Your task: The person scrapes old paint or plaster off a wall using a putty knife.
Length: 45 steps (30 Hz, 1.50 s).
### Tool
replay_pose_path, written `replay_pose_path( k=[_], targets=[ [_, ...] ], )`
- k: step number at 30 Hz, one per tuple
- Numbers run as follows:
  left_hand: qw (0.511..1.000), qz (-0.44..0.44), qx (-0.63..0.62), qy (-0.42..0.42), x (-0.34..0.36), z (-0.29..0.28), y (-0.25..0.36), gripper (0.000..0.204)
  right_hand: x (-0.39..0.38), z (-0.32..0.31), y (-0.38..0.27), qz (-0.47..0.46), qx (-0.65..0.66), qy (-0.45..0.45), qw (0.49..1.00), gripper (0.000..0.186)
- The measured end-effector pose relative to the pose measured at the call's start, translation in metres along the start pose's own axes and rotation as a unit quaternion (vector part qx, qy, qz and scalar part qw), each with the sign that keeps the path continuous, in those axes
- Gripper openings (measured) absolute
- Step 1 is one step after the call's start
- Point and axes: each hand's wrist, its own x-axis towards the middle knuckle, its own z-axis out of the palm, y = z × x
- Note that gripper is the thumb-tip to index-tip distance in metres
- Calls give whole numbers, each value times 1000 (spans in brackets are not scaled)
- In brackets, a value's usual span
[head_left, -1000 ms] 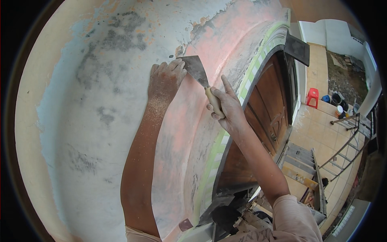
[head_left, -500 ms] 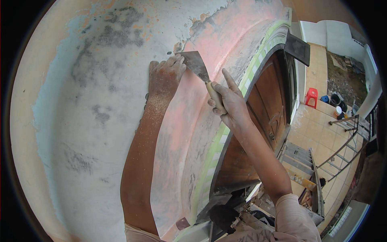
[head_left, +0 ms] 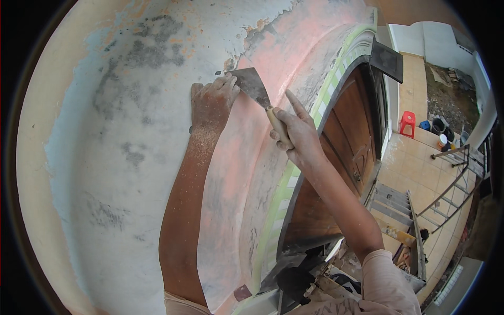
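Observation:
My right hand (head_left: pixel 302 134) is wrapped round the pale handle of a putty knife (head_left: pixel 252 86), with one finger stretched out past the handle. The wide, dark blade lies at the wall, its far corner beside the edge of a chipped paint patch. My left hand (head_left: pixel 214 100) rests on the white wall (head_left: pixel 131 121), fingers spread, their tips right at the blade's left edge; whether they press on the blade I cannot tell. Dust coats both hands and the left forearm. A pink and grey scraped band (head_left: pixel 231 157) runs under the blade.
Right of the pink band curves a green-and-white trim (head_left: pixel 281 202) above a brown wooden door (head_left: pixel 341 142). Far below on the tiled floor (head_left: pixel 404 163) are a red stool (head_left: pixel 407 124), several buckets and a metal frame (head_left: pixel 451 194). A stepladder (head_left: pixel 391 205) stands close by at lower right.
Both hands and the putty knife have shifted very slightly left in the view, along with small view movement. The grip on the handle is unchanged.

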Motion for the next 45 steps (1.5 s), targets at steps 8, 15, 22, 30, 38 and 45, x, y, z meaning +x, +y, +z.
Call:
replay_pose_path(
  k=[8, 15, 22, 30, 38, 45],
  targets=[
    [1000, -5, -9, 2, -1, 2, 6, 23, 6, -12, -4, -18, 2, 2, 1000, 70],
    [1000, 1, 4, 20, 4, 2, 2, 23, 4, -9, -1, -32, 12, -8, 999, 71],
    [1000, -4, -3, -2, 0, 1, 3, 24, 10, -14, 1, -21, 11, -6, 1000, 71],
    [1000, -5, -4, 5, 4, 4, 5, 24, 3, -9, 3, -65, -10, 25, 998, 72],
    [1000, 22, 2, -13, 0, 6, 6, 23, 5, -15, 13, -106, -34, 43, 993, 71],
    [1000, 9, -9, -3, -1, 5, 7, 22, 12, -18, 15, -103, -14, 25, 994, 71]
  ],
)
